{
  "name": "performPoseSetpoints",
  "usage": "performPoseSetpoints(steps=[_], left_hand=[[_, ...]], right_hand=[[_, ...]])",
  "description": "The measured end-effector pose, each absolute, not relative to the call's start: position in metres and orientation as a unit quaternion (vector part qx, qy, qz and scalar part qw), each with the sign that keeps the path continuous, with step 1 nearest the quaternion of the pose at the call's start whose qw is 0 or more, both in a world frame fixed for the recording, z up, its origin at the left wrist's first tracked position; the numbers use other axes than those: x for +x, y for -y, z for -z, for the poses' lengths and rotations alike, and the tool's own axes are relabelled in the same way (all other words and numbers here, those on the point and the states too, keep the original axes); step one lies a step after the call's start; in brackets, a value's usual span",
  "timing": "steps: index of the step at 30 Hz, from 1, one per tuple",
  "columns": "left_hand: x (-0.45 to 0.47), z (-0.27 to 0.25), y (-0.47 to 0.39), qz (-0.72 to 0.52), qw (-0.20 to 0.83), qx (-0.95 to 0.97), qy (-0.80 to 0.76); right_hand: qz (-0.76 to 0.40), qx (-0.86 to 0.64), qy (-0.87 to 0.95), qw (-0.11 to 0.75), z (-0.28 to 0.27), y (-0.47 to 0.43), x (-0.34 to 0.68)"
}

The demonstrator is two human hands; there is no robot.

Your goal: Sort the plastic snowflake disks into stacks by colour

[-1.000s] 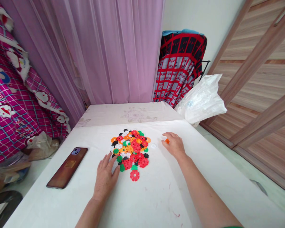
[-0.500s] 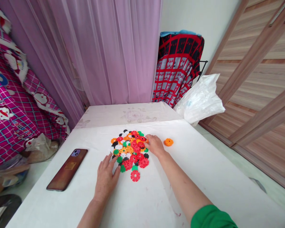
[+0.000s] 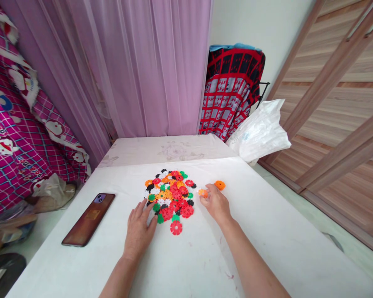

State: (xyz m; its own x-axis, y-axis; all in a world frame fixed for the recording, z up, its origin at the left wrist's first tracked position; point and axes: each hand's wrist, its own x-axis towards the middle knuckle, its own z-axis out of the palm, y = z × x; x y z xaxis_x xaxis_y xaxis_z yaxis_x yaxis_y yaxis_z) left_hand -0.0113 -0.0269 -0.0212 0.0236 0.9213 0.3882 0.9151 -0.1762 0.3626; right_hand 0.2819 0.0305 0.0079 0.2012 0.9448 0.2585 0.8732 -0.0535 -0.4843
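Though earlier at pile (image 3: pixel 175 192), right hand (image 3: pixel 216 203) apart

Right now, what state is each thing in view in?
Left hand: open, fingers at the pile.
Right hand: pinching an orange disc.
Pile: loose, discs overlapping.
Orange stack: lying apart from the pile.
Phone: back up; screen hidden.
Bag: crumpled; contents hidden.
Tablecloth: spread, faintly marked.
Curtain: hanging, drawn across.
Red cloth: draped.
Pink cloth: draped.
Cabinet: doors shut.
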Motion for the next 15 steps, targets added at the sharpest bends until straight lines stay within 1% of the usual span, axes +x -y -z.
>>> performPoseSetpoints(steps=[2, 6, 10, 15], left_hand=[[-0.011, 0.021, 0.027, -0.276, 0.008, 0.716, -0.641], [-0.012, 0.022, 0.026, -0.281, 0.01, 0.717, -0.638], [-0.013, 0.023, 0.026, -0.283, 0.007, 0.717, -0.637], [-0.014, 0.024, 0.025, -0.285, 0.006, 0.718, -0.634]], right_hand=[[-0.061, -0.732, 0.609, 0.299, -0.007, -0.02, 0.299], [-0.012, -0.764, 0.549, 0.339, -0.022, -0.022, 0.334], [-0.021, -0.779, 0.543, 0.312, -0.035, -0.039, 0.351], [-0.027, -0.776, 0.567, 0.274, -0.033, -0.05, 0.349]])
